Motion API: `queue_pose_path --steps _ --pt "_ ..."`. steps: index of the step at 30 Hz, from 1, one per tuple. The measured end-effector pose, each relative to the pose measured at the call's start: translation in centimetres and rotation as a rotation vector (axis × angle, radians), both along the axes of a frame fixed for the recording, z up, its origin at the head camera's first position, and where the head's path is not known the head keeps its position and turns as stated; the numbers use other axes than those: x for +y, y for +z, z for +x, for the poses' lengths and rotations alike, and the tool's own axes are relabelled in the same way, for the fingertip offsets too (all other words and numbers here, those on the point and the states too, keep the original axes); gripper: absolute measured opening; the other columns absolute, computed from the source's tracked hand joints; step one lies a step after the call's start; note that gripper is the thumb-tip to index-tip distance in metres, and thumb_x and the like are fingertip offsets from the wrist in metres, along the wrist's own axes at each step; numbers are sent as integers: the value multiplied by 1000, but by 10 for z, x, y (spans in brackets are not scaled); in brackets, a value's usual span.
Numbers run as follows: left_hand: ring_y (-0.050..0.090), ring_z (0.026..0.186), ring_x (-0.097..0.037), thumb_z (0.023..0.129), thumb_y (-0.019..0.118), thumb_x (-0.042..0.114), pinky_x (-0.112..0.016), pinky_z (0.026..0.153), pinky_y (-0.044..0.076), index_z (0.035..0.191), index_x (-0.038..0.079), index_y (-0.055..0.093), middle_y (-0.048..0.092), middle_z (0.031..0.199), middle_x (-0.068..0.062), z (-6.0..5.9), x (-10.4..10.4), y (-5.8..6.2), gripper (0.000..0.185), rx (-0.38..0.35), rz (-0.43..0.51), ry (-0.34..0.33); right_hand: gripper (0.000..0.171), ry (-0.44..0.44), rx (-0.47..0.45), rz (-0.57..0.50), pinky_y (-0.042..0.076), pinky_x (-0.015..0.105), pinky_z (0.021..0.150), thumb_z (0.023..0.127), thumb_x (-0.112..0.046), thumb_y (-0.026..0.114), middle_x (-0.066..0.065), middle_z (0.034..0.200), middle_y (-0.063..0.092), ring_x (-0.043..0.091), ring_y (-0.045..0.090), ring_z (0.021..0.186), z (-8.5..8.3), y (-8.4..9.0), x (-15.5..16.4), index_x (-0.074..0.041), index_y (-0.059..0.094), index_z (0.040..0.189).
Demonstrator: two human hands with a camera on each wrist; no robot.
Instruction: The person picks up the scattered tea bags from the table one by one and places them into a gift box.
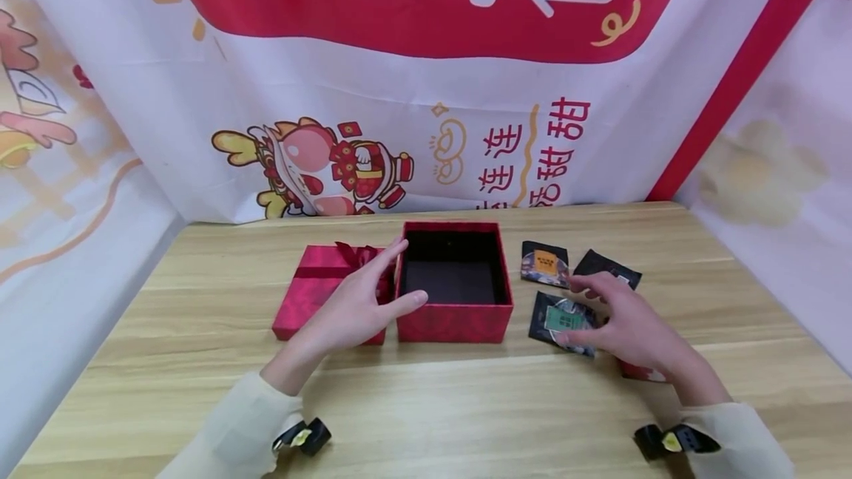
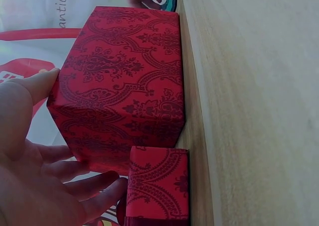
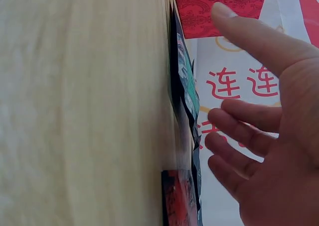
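An uncovered red patterned gift box [image 1: 455, 324] with a dark interior stands at the middle of the table. My left hand [image 1: 359, 307] is at its left side, fingers spread, with the thumb by the front rim; in the left wrist view the thumb tip meets the box edge. Beside the box lies its red lid [image 1: 316, 279] with a ribbon bow, partly behind that hand. Over several small dark packets hovers my right hand [image 1: 629, 324], fingers loosely bent and holding nothing. Nearest it are a green-labelled packet [image 1: 547, 314] and a black packet [image 1: 602, 263]; a red packet [image 1: 642, 372] is mostly hidden beneath it.
An orange-labelled packet [image 1: 546, 263] lies right of the box. Behind the table hangs a white and red printed cloth [image 1: 399, 80], with more cloth at both sides. A dark strap [image 1: 302, 436] circles the left sleeve and another strap [image 1: 675, 440] the right.
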State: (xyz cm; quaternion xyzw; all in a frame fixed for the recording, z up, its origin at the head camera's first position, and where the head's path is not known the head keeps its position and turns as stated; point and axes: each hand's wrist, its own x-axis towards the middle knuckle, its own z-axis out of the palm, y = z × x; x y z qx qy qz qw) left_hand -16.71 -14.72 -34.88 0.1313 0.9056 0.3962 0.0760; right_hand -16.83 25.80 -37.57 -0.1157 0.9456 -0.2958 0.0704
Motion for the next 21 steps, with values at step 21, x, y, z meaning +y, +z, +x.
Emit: queue_pose_path --steps 21 --pt "24 165 -29 94 71 62 -71 122 36 171 34 20 22 178 6 1 1 1 96 -4 -5 -13 93 85 -11 171 48 72 102 74 -59 92 21 150 51 43 48 129 -2 -3 -7 -14 60 149"
